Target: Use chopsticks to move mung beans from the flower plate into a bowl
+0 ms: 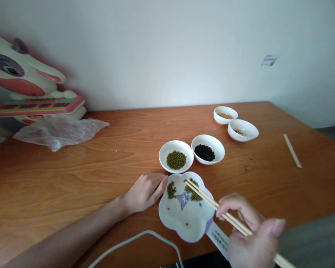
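Big wooden table, wall behind it; a cartoon toy and a crumpled plastic bag sit at the far left. Mid-table, two white bowls touch side by side: green beans bowl on the left, black beans bowl on the right. Two more small bowls stand further back right, and a loose stick lies well apart at the right. Near edge: flower-shaped plate just in front of the green bowl, with a paper slip poking out under its right side and a grey cable curving in front. Left hand lies flat on the table, forearm stretched across, fingers loosely curled and touching the plate's left rim; it grips nothing, just steadies. Right hand is closed around chopsticks, held at mid-shaft, thumb on top, wrist low at the table edge. Tips nearly together over the green beans heaped on the plate's upper part; can't tell if a bean is pinched. A second clump lies upper left on the plate, with a couple of dark specks near its front. To do it well, I'd judge: keep the plate pinned, tips parallel, take single beans with light pressure, lift slow so nothing rolls off.
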Motion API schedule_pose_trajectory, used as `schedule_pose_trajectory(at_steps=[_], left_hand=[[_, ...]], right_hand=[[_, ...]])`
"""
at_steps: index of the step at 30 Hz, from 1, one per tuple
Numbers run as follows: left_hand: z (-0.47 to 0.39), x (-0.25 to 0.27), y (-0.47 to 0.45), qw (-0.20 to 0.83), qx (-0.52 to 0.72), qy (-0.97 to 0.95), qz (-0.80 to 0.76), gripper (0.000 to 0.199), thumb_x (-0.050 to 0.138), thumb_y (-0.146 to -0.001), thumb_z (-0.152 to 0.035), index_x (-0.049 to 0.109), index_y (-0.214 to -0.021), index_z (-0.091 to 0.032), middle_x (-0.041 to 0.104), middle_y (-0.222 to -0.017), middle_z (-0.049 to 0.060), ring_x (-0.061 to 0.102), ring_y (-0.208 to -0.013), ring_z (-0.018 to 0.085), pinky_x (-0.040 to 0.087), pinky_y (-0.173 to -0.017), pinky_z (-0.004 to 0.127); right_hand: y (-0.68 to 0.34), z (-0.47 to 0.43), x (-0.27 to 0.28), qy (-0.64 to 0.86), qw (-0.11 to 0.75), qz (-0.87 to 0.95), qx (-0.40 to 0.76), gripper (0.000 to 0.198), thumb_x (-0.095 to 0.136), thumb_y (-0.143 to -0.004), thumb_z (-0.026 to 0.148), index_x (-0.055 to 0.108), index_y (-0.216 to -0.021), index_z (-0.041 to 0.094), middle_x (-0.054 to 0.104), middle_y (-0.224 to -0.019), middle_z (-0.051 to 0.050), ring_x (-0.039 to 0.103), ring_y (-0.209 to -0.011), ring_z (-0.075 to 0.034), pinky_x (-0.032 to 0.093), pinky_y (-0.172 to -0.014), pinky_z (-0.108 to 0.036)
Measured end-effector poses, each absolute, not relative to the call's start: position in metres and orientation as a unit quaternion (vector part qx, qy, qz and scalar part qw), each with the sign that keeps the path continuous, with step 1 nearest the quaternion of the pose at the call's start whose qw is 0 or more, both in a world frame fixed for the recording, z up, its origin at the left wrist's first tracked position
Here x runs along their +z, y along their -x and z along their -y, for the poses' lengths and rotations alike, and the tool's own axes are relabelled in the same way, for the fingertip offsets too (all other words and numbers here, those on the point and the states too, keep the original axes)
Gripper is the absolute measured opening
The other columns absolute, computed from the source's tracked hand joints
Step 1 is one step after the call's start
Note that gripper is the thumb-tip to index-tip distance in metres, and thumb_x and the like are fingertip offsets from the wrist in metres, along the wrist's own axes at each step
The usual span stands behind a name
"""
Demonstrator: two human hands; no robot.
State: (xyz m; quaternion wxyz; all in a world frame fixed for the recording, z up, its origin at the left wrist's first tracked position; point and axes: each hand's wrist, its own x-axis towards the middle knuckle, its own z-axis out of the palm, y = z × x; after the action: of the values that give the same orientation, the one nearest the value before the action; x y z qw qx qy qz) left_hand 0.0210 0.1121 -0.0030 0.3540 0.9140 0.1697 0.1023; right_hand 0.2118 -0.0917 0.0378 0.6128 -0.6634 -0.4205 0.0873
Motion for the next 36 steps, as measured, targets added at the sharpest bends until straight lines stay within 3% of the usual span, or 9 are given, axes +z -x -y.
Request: schedule_pose_trajectory(at_steps=[12, 21, 29, 36], left_hand=[[-0.113, -0.006, -0.020, 0.349, 0.105, -0.917, -0.162, 0.039, 0.030, -0.114, -0.033, 0.047, -0.081, -0.020, 0.056, -0.079, 0.001, 0.050, -0.070, 0.014, 0.040, -0.073, 0.028], [-0.113, -0.007, -0.020, 0.365, 0.110, -0.910, -0.164, 0.038, 0.030, -0.114, -0.032, 0.042, -0.080, -0.021, 0.052, -0.075, -0.001, 0.046, -0.067, 0.013, 0.039, -0.071, 0.028], [-0.114, -0.009, -0.018, 0.359, 0.101, -0.912, -0.170, 0.040, 0.030, -0.114, -0.034, 0.046, -0.081, -0.020, 0.056, -0.077, 0.001, 0.051, -0.069, 0.015, 0.042, -0.073, 0.028], [-0.113, -0.009, -0.017, 0.357, 0.096, -0.913, -0.174, 0.041, 0.029, -0.114, -0.034, 0.046, -0.080, -0.020, 0.056, -0.076, 0.001, 0.051, -0.068, 0.014, 0.043, -0.072, 0.028]], right_hand=[[-0.174, 0.105, 0.025, 0.704, 0.604, 0.272, 0.256, 0.083, 0.010, -0.099, 0.081, 0.061, -0.068, 0.023, 0.053, -0.064, -0.003, 0.051, -0.058, -0.019, 0.042, -0.054, -0.031], [-0.186, 0.101, 0.020, 0.705, 0.591, 0.306, 0.247, 0.073, 0.021, -0.106, 0.070, 0.064, -0.074, 0.022, 0.051, -0.062, -0.001, 0.050, -0.056, -0.016, 0.033, -0.052, -0.031], [-0.177, 0.093, 0.038, 0.742, 0.589, 0.283, 0.151, 0.073, 0.023, -0.108, 0.067, 0.066, -0.073, 0.021, 0.058, -0.063, -0.003, 0.052, -0.059, -0.016, 0.035, -0.056, -0.032], [-0.180, 0.094, 0.038, 0.736, 0.592, 0.291, 0.154, 0.075, 0.023, -0.108, 0.067, 0.066, -0.070, 0.020, 0.053, -0.058, -0.002, 0.051, -0.053, -0.016, 0.035, -0.052, -0.031]])
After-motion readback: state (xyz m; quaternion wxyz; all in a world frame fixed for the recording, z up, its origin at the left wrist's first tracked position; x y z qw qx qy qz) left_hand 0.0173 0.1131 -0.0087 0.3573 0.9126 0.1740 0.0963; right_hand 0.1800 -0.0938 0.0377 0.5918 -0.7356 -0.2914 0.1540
